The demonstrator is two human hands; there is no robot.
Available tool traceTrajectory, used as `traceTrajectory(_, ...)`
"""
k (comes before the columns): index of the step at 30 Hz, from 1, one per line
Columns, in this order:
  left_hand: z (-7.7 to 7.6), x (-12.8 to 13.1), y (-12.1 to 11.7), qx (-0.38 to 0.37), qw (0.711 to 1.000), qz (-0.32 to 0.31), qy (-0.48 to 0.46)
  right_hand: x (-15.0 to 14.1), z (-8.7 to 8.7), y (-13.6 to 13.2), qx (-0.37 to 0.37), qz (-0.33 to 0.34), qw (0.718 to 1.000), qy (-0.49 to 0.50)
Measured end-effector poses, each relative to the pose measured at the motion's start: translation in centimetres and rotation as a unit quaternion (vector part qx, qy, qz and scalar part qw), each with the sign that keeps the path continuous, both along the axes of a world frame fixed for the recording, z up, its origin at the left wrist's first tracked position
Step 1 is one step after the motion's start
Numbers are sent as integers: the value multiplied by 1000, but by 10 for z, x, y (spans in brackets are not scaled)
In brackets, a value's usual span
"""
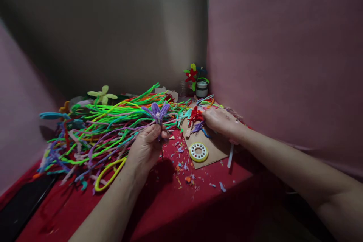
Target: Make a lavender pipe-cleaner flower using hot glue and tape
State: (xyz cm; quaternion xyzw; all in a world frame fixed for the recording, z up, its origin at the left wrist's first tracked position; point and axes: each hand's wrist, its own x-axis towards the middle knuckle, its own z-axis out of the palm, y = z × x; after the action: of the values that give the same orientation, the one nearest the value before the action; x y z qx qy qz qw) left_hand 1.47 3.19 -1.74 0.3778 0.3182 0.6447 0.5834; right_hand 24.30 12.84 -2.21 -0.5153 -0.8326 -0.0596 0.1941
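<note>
So, my left hand [150,134] pinches the purple flower [156,112] just below its petals; a light hold should spare them. My right hand [217,120] is at the red fuzzy piece [194,115] over the cardboard [213,153]; I cannot tell whether it grips, but care should prevent snagging.

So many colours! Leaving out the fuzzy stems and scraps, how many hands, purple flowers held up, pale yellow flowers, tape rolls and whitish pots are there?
Hands: 2 (left hand, right hand)
Held purple flower: 1
Pale yellow flower: 1
Tape roll: 1
Whitish pot: 1
Total: 6
</note>
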Motion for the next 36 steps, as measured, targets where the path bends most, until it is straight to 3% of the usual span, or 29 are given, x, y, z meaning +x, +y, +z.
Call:
traceTrajectory(9, 2, 6, -5, -68, 995, 9, -73, 0, 13, -14, 65, 2, 998, 3)
traceTrajectory(13, 6, 11, -9, -110, 992, 15, -53, -13, 16, -35, 173, 114, 978, 33)
traceTrajectory(17, 6, 10, -13, -120, 991, -58, -19, -27, 17, -50, 294, 215, 928, 76)
traceTrajectory(21, 5, 7, -16, -91, 986, -138, -4, -33, 14, -53, 351, 237, 903, 72)
traceTrajectory(29, 3, 6, -11, -61, 994, -93, 12, -28, 8, -70, 287, 208, 923, 149)
traceTrajectory(33, 3, 4, -11, -56, 996, -72, 0, 16, -3, -90, 237, 133, 954, 122)
traceTrajectory(36, 2, 5, -11, -54, 996, -61, -24, 63, -23, -95, 167, 14, 985, 43)
